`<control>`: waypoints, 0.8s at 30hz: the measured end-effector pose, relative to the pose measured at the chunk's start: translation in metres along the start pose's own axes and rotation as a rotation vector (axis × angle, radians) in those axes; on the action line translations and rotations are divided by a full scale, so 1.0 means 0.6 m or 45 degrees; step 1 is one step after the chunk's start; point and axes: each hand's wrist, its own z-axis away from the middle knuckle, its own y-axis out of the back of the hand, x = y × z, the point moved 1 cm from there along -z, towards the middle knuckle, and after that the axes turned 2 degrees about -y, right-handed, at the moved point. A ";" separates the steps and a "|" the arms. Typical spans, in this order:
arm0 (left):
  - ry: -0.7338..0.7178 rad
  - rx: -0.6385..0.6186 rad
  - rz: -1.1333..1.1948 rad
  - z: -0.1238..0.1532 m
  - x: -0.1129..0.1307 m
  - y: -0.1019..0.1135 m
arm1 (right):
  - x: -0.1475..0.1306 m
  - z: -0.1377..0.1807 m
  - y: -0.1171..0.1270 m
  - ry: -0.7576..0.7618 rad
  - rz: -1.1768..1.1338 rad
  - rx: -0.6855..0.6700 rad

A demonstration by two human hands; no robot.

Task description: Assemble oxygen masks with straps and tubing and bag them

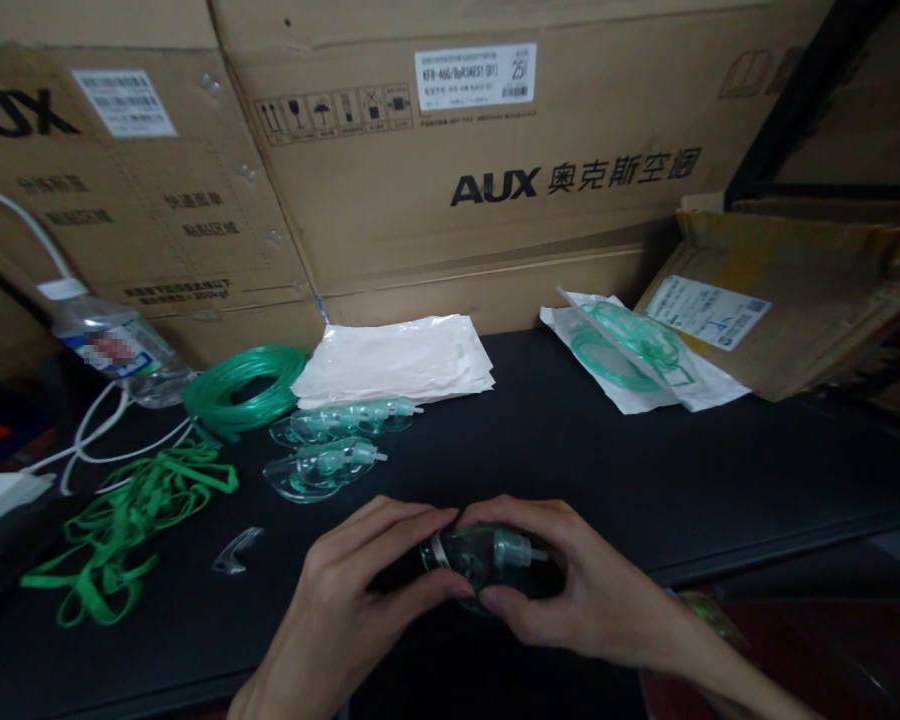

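Note:
A clear green oxygen mask [487, 558] sits between both my hands near the front edge of the black table [645, 470]. My left hand [352, 590] curls round its left side, thumb and fingers pressed on the rim. My right hand [570, 585] grips its right side, fingers over the top by the connector. Two more stacks of the same masks [322, 468] [345, 420] lie just beyond my left hand.
A pile of green elastic straps [131, 530] and a small clear clip [236, 550] lie at the left. Behind are coiled green tubing [244, 385], a stack of white bags [397, 360], a water bottle [116, 345], packed masks [634, 350] and cardboard boxes [495, 150].

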 end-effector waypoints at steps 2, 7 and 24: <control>0.013 0.005 0.001 0.001 0.000 0.000 | -0.001 0.000 0.001 -0.034 -0.005 -0.009; 0.111 -0.016 0.054 0.006 0.000 0.001 | -0.007 -0.001 0.005 -0.080 -0.044 -0.079; 0.297 -0.198 0.184 0.014 -0.005 0.002 | -0.004 0.001 0.005 -0.025 -0.044 -0.073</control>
